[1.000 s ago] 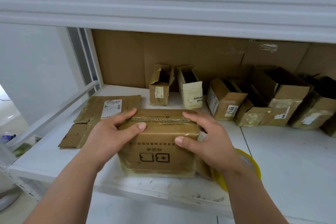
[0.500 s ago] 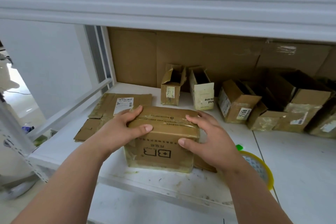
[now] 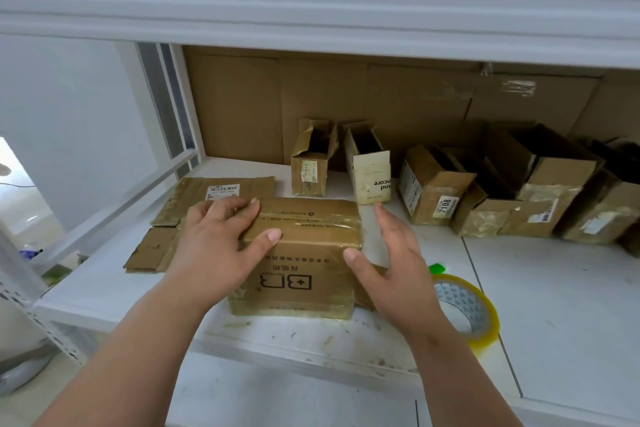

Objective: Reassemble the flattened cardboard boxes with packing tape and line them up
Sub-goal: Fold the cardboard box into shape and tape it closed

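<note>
A white shelf (image 3: 554, 288) is seen carrying a taped box (image 3: 304, 253) between the hands, flattened cardboard (image 3: 180, 218) beside the left hand (image 3: 221, 246), a tape roll (image 3: 467, 312) beside the right hand (image 3: 398, 267), and open boxes (image 3: 450, 184) lined up beyond.

You are standing at a white metal storage shelf (image 3: 554, 288) with a scuffed, stained surface, which points to a stockroom or packing area. Along its back runs a row of small, worn brown cardboard boxes (image 3: 433, 184) bearing shipping labels, in front of large flat brown cardboard sheets (image 3: 346, 97). A yellow-rimmed roll of clear packing tape (image 3: 464, 308) lies near the front edge. At the left stands a perforated white shelf upright (image 3: 20, 302), possibly a doorway beyond.
</note>
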Tool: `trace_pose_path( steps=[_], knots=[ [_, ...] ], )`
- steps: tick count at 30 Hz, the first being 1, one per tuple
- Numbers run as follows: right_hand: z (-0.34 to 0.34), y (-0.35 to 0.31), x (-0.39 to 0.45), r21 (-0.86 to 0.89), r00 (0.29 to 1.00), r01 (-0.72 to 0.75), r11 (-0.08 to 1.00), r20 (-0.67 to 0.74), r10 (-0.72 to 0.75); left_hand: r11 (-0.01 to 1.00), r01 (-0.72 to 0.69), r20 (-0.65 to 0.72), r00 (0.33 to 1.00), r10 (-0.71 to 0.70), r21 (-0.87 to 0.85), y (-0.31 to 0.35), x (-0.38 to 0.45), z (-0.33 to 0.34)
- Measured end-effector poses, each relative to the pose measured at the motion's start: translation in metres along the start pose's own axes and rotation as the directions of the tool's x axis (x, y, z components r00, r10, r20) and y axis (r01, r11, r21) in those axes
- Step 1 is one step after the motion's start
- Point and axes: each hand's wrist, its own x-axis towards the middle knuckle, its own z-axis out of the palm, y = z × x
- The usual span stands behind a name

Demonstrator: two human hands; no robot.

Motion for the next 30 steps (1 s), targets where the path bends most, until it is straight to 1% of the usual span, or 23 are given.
trace_pose_path(
  steps=[1, 3, 4, 5, 6, 8, 9, 10, 11, 12, 14, 16, 18, 19, 20, 21, 23, 25, 27, 30],
  knots=[
    [-0.002, 0.004, -0.003, -0.002, 0.996, -0.035, 0.999, -0.078, 0.034, 1.0, -0.006, -0.019, 1.0, 0.006, 0.001, 0.0, -0.001, 0.003],
    [-0.009, 0.012, -0.007, -0.063, 0.971, -0.136, 0.989, -0.205, 0.121, 0.999, -0.025, -0.037, 0.999, 0.027, 0.045, 0.0, -0.001, 0.008],
    [-0.014, 0.016, -0.008, -0.112, 0.957, -0.194, 0.975, -0.239, 0.163, 0.997, -0.027, -0.034, 0.999, 0.029, 0.076, 0.001, -0.001, 0.008],
    [-0.02, 0.019, -0.009, -0.172, 0.947, -0.255, 0.952, -0.243, 0.21, 0.994, -0.018, -0.023, 1.0, 0.02, 0.105, 0.003, -0.001, 0.009],
    [-0.026, 0.022, -0.01, -0.256, 0.94, -0.317, 0.913, -0.213, 0.266, 0.991, -0.002, -0.012, 1.0, 0.004, 0.131, 0.005, 0.0, 0.009],
    [-0.035, 0.026, -0.011, -0.471, 0.905, -0.407, 0.783, -0.091, 0.416, 0.982, 0.019, -0.016, 1.0, -0.016, 0.186, 0.01, 0.001, 0.011],
    [-0.038, 0.028, -0.012, -0.548, 0.876, -0.414, 0.726, -0.023, 0.482, 0.977, 0.015, -0.031, 0.999, -0.008, 0.212, 0.014, 0.001, 0.013],
    [-0.039, 0.03, -0.014, -0.586, 0.852, -0.407, 0.7, 0.033, 0.523, 0.975, 0.006, -0.051, 0.999, 0.005, 0.223, 0.017, 0.001, 0.015],
    [-0.04, 0.031, -0.016, -0.599, 0.838, -0.4, 0.694, 0.069, 0.542, 0.976, -0.006, -0.072, 0.997, 0.022, 0.218, 0.021, 0.001, 0.018],
    [-0.041, 0.034, -0.018, -0.604, 0.838, -0.386, 0.697, 0.086, 0.538, 0.979, -0.016, -0.089, 0.995, 0.034, 0.202, 0.024, 0.001, 0.021],
    [-0.04, 0.039, -0.022, -0.625, 0.86, -0.337, 0.704, 0.101, 0.501, 0.986, -0.022, -0.11, 0.993, 0.041, 0.166, 0.027, 0.0, 0.026],
    [-0.036, 0.044, -0.028, -0.621, 0.893, -0.303, 0.723, 0.079, 0.442, 0.99, -0.024, -0.1, 0.994, 0.038, 0.139, 0.029, -0.002, 0.028],
    [-0.036, 0.048, -0.031, -0.614, 0.938, -0.268, 0.742, 0.009, 0.346, 0.988, -0.022, -0.052, 0.998, 0.03, 0.155, 0.03, -0.005, 0.026],
    [-0.038, 0.049, -0.032, -0.592, 0.95, -0.272, 0.759, -0.041, 0.308, 0.985, -0.021, -0.03, 0.999, 0.027, 0.174, 0.031, -0.007, 0.026],
    [-0.041, 0.048, -0.032, -0.527, 0.95, -0.297, 0.797, -0.079, 0.302, 0.983, -0.02, -0.019, 1.0, 0.024, 0.184, 0.032, -0.008, 0.024],
    [-0.045, 0.044, -0.031, -0.422, 0.94, -0.335, 0.842, -0.091, 0.328, 0.982, -0.016, -0.018, 1.0, 0.02, 0.186, 0.033, -0.008, 0.023],
    [-0.053, 0.03, -0.029, -0.167, 0.925, -0.38, 0.91, -0.064, 0.375, 0.981, -0.003, -0.027, 1.0, 0.009, 0.192, 0.035, -0.009, 0.019],
    [-0.061, 0.013, -0.029, 0.005, 0.94, -0.338, 0.941, -0.039, 0.338, 0.981, -0.001, -0.046, 0.999, 0.01, 0.193, 0.038, -0.009, 0.017],
    [-0.065, -0.006, -0.031, 0.139, 0.963, -0.256, 0.957, -0.048, 0.265, 0.989, -0.029, -0.063, 0.997, 0.039, 0.148, 0.04, -0.01, 0.016],
    [-0.064, -0.034, -0.034, 0.255, 0.985, -0.147, 0.956, -0.051, 0.165, 0.994, -0.075, -0.064, 0.995, 0.081, 0.082, 0.038, -0.012, 0.014]
  ],
)
